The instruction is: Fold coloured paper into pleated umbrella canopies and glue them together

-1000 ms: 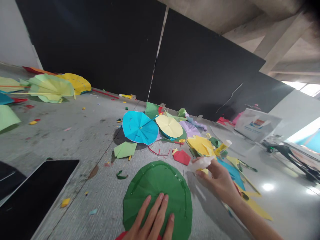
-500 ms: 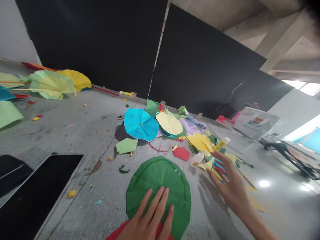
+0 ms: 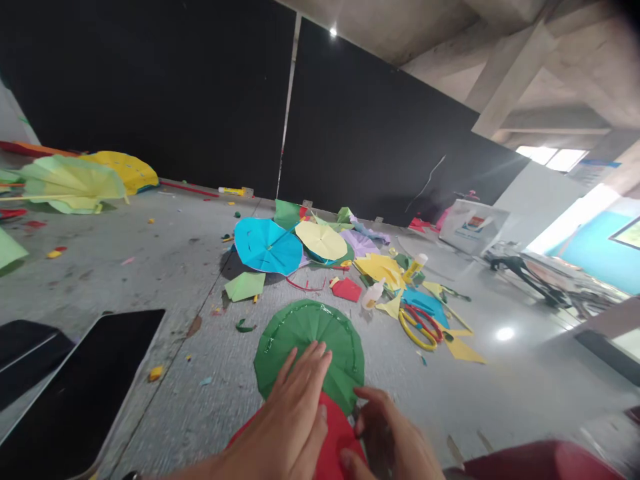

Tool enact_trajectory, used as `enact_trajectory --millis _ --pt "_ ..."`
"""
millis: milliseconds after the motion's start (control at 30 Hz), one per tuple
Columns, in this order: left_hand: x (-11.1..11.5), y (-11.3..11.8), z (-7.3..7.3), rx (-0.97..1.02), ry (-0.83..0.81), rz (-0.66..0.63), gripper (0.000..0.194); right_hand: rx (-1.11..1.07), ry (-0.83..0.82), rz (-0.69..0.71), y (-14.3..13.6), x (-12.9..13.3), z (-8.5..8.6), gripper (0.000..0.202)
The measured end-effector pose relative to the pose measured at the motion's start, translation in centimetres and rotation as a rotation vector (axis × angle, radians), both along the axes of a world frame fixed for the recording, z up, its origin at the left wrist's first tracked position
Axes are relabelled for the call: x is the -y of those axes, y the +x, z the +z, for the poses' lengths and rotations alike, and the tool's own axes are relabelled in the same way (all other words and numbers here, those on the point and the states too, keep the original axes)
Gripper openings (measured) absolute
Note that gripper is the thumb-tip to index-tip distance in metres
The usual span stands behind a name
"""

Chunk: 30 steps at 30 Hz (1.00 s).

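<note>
In the head view a pleated green paper disc (image 3: 310, 327) lies on the floor, with shiny wet-looking glue beads along its rim. A piece of red paper (image 3: 333, 433) covers its near edge. My left hand (image 3: 287, 427) is stretched flat over the disc and the red paper, fingers extended. At the right edge, my right hand (image 3: 395, 433) is curled, its thumb on the red paper and its fingers by the paper's side and the disc's rim. Part of the red paper is hidden under my hands.
Beyond lie a blue paper disc (image 3: 270, 247), a cream disc (image 3: 327, 240), a glue bottle (image 3: 373, 295), a glue stick (image 3: 414, 268) and scissors (image 3: 420, 327). A phone (image 3: 90, 387) rests at left. A black panel (image 3: 190, 100) stands behind.
My right hand has moved from near the scissors, left and closer, to the red paper. My left hand's fingers have drawn together. More red paper shows over the disc. The view has shifted right.
</note>
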<state>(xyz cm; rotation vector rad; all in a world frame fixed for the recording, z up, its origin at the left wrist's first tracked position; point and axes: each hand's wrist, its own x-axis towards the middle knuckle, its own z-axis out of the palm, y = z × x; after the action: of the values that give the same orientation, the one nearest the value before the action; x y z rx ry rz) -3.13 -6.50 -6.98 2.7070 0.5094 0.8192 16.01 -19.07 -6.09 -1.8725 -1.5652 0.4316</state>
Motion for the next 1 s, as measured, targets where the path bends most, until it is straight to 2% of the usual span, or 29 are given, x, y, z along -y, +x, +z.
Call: enact_trajectory --millis 233,400,467,533,600,633,700,767,900,1000 --pt "0.4 0.1 0.0 0.036 -0.164 0.177 0.055 0.042 -0.038 0.042 -1.7 -0.3 1.8 0.021" --pt "0.3 0.4 -0.4 0.003 -0.146 0.155 0.053 -0.115 -0.103 0.067 -1.1 -0.6 1.4 0.026" --pt "0.2 0.5 -0.5 0.029 -0.106 0.149 0.058 -0.192 -0.151 0.092 -0.1 -0.5 2.0 0.027" --pt "0.2 0.6 -0.5 0.068 -0.067 0.128 0.064 -0.239 -0.147 0.101 1.2 -0.3 3.4 0.027" --pt "0.0 0.6 -0.3 0.093 -0.035 0.082 0.066 -0.267 -0.131 0.088 2.5 0.2 5.7 0.028" --pt "-0.1 0.5 0.0 0.109 -0.016 0.06 0.066 -0.289 -0.144 0.044 3.1 0.4 6.9 0.029" --pt "-0.4 0.3 0.6 0.136 0.026 0.02 0.066 -0.374 -0.195 0.04 4.5 0.8 9.0 0.037" --pt "-0.7 0.1 1.5 0.154 0.06 -0.001 0.064 -0.435 -0.197 0.006 5.9 1.0 10.6 0.041" --pt "-1.3 -0.5 3.5 0.125 0.12 -0.046 0.054 -0.527 -0.21 -0.026 9.0 0.3 11.7 0.043" --pt "-1.4 -1.1 4.1 -0.054 0.264 -0.022 0.044 -0.591 -0.173 -0.097 11.3 -0.8 11.6 0.047"
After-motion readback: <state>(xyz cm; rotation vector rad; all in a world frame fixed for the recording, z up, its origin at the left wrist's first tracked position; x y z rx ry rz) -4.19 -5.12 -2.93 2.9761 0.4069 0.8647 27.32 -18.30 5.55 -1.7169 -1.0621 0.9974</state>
